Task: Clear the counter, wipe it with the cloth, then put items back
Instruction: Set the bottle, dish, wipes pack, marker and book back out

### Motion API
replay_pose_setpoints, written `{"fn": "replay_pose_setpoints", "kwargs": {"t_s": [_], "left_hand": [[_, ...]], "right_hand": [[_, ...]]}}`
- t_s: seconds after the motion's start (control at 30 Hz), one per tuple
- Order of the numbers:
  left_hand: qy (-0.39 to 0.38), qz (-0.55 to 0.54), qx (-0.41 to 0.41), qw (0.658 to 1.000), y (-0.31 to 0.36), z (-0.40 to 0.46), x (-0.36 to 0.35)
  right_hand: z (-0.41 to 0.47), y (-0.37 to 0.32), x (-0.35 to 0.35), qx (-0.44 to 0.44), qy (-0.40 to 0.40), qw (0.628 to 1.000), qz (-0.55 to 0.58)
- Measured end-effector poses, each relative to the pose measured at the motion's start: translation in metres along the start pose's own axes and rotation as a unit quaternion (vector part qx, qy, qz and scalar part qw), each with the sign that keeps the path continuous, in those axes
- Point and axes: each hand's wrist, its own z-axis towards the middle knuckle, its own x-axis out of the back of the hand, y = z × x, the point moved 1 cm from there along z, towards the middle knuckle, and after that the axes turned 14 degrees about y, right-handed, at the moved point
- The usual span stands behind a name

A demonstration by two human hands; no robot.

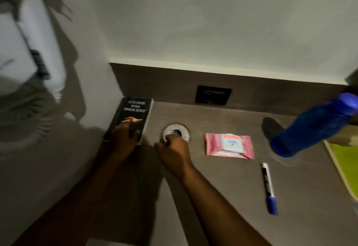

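Observation:
A black book (133,110) lies at the counter's (222,187) left end against the wall. My left hand (124,135) grips its near end, fingers curled over the cover. My right hand (172,148) rests with curled fingers at the near edge of a round silver object (181,129) set on the counter; whether it holds anything is unclear. A pink wipes pack (229,145) lies to the right. A marker (268,185) with a blue cap lies nearer the front. A blue bottle (313,127) stands at the right. No cloth is in view.
A black socket plate (213,95) sits in the dark backsplash. A green tray or board (344,166) lies at the right edge. White towels (38,42) hang on the left wall. The picture is blurred by motion.

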Motion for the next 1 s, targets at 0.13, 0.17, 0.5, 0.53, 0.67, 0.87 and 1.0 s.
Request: {"fn": "replay_pose_setpoints", "kwargs": {"t_s": [0.13, 0.17, 0.5, 0.53, 0.67, 0.87, 1.0], "left_hand": [[-0.017, -0.003, 0.044, 0.999, -0.041, 0.007, 0.017], [-0.008, -0.034, 0.052, 0.998, -0.047, 0.006, 0.019], [0.023, -0.049, 0.077, 0.996, -0.065, 0.003, 0.018], [0.023, -0.056, 0.084, 0.995, -0.067, 0.004, 0.018], [0.038, -0.142, 0.166, 0.975, -0.067, 0.001, 0.019], [0.043, -0.293, 0.296, 0.908, -0.064, -0.043, 0.02], [0.009, -0.382, 0.291, 0.877, -0.043, -0.115, 0.017]], "right_hand": [[0.014, -0.03, -0.071, -0.036, -0.054, 0.998, 0.013], [0.017, -0.034, -0.085, -0.042, -0.057, 0.997, 0.004], [0.06, -0.052, -0.126, -0.348, 0.035, 0.921, 0.169], [0.058, -0.055, -0.126, -0.37, 0.026, 0.903, 0.216], [0.043, -0.058, -0.116, -0.323, 0.01, 0.914, 0.244], [-0.014, -0.033, -0.054, -0.261, -0.008, 0.93, 0.259], [-0.074, 0.03, -0.003, -0.13, 0.052, 0.976, 0.168]]}}
